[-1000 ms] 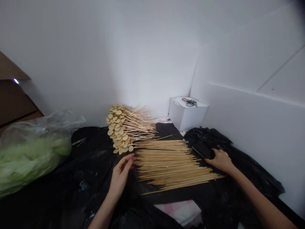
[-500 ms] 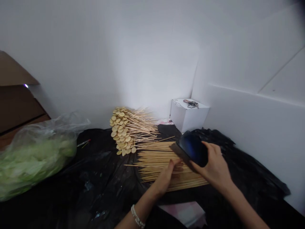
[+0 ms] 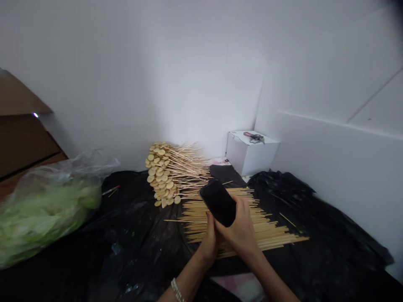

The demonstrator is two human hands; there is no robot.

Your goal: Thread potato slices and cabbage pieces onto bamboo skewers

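Note:
A black phone [image 3: 218,202] with a dark screen is held up over the table. My right hand [image 3: 241,230] wraps round its lower right side and my left hand [image 3: 209,240] closes on its lower left edge. Under both hands lies a flat pile of bare bamboo skewers [image 3: 267,228]. Behind it, near the wall, a stack of skewers [image 3: 166,176] carries round pale slices at their left ends. A bead bracelet [image 3: 176,290] sits on my left wrist.
Black plastic sheeting [image 3: 119,251] covers the table. A clear bag of green leaves [image 3: 44,209] lies at the left. A white box [image 3: 250,153] with a small dark object on top stands in the corner. A brown cardboard box [image 3: 19,126] is at far left.
My right hand lifted the phone from the black plastic at the right and carried it left to the middle. My left hand moved right from the skewer ends and took hold of it.

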